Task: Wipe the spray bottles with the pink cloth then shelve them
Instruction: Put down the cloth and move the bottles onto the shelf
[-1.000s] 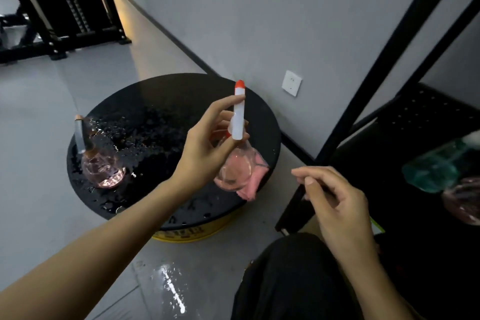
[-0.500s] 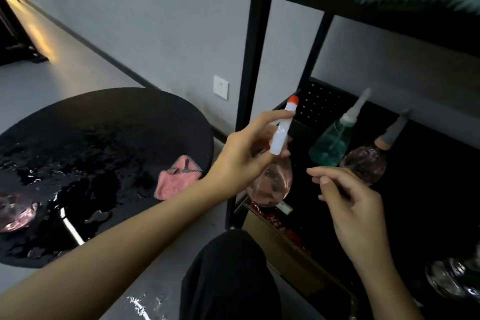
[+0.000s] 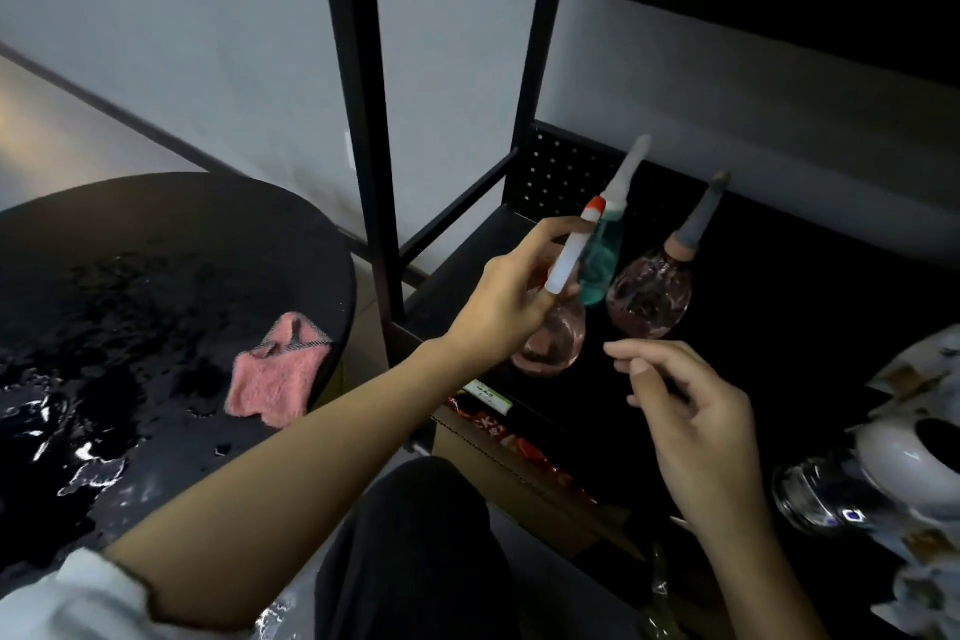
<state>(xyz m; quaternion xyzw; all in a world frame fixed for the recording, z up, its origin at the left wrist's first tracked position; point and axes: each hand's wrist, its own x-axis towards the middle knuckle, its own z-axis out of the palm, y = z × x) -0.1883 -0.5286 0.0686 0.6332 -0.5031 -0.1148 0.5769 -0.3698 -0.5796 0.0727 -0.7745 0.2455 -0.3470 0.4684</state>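
The black shelf unit (image 3: 358,120) is now being faced squarely, where 1 second ago the view was being filled by the round black table (image 3: 171,244); the wet table is being left off to the left. The pink cloth (image 3: 275,374) is being left crumpled near the table's right edge, touched by neither hand, whereas 1 second ago it was being seen right behind the held bottle. The left hand (image 3: 506,309) is being reached over the lower shelf (image 3: 789,307), with fingers and thumb clamped round the neck of the pink spray bottle (image 3: 556,343), which is being held roughly upright above the shelf's front part. The right hand (image 3: 696,426) is being held apart from it, its fingers loosely curled and nothing gripped. 2 bottles are already being kept on the shelf just behind: a teal bottle (image 3: 602,270) and a second pink bottle (image 3: 649,299), side by side. Wiping of the held bottle is being judged finished and its shelving under way, with a free spot in front of those 2 being judged the likely place.
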